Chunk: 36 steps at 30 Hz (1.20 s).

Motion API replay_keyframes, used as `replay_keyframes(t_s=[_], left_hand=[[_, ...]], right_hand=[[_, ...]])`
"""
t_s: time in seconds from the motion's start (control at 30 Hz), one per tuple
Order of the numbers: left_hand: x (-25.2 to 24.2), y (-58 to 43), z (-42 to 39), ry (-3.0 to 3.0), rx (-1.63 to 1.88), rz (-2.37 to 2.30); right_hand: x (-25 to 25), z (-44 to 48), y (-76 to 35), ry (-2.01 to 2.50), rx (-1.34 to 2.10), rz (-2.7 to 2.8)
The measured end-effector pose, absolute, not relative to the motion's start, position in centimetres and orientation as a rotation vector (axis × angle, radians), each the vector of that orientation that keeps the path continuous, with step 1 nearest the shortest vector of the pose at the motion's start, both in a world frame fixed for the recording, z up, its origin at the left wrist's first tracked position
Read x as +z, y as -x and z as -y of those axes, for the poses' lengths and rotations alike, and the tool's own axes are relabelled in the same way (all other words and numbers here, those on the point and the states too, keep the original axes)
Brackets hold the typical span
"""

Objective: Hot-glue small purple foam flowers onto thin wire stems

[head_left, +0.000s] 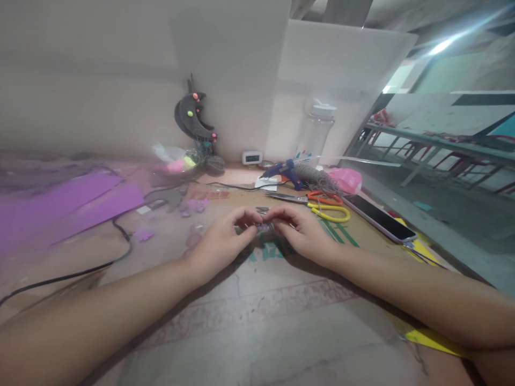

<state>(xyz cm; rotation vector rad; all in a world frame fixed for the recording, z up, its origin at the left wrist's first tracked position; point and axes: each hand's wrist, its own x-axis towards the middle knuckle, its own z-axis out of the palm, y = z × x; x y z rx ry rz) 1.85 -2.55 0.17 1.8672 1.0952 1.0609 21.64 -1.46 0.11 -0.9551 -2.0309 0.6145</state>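
My left hand (pixel 232 234) and my right hand (pixel 298 230) meet over the middle of the worktable, fingertips close together. Both are closed in a pinch around a small purple piece (pixel 263 227), mostly covered by the fingers and too blurred to name exactly. Just beyond the fingertips lie the blades of the yellow-handled scissors (pixel 330 212). Behind those rest the orange-handled scissors (pixel 325 198). Purple cut-out scraps (pixel 197 206) lie left of my left hand, with another purple scrap (pixel 143 235) nearer the cable.
Purple sheets (pixel 96 201) and a black cable (pixel 92 269) lie left. At the back are a moon-shaped ornament (pixel 192 119), a small clock (pixel 252 157), a blue glue gun (pixel 295 174), grey yarn (pixel 314 178) and a clear bottle (pixel 317 131). A phone (pixel 380 219) lies right, near the table edge.
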Motion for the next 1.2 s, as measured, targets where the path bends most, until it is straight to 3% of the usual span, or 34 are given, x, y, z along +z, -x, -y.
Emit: replay_keyframes(t_s=[0.23, 0.57, 0.97, 1.2], left_hand=[[0.5, -1.9, 3.0, -1.861, 1.124, -1.120], [-0.3, -1.6, 2.5, -1.928, 1.081, -1.069], [-0.4, -1.8, 2.3, -2.016, 1.082, -1.012], [0.0, -1.8, 2.2, -1.803, 1.070, -1.095]], right_hand=[[-0.4, 0.5, -21.9, 0.938, 0.809, 1.716], [0.9, 1.0, -21.4, 1.089, 0.672, 2.010], [0.3, 0.7, -21.5, 1.088, 0.774, 1.947], [1.2, -0.2, -22.5, 1.051, 0.581, 1.931]])
